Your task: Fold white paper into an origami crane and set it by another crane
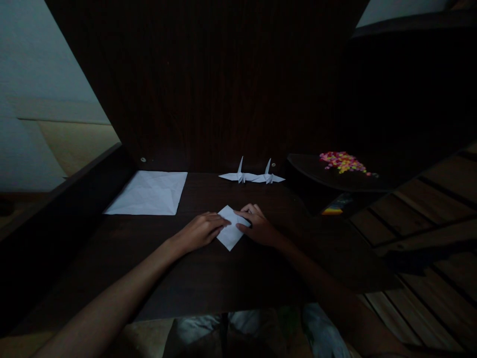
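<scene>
A small white folded paper square (229, 240) lies on the dark desk, turned so its corners point up, down and sideways. My left hand (203, 229) covers its left corner, fingers together and pressed onto the paper. At the right corner, my right hand (258, 226) grips the edge; thumb and index finger show on top and the other fingers are curled. Just beyond stand two white origami cranes (241, 177) side by side, wings touching or overlapping. A larger creased white sheet (151, 194) lies flat to the left.
The dark wooden desktop (208, 278) has a raised side panel (63, 209) at left and a tall back panel (223, 84). On the right, a curved shelf (309, 166) carries a pile of small colourful pieces (345, 162). Wooden slats (436, 199) lie beyond it.
</scene>
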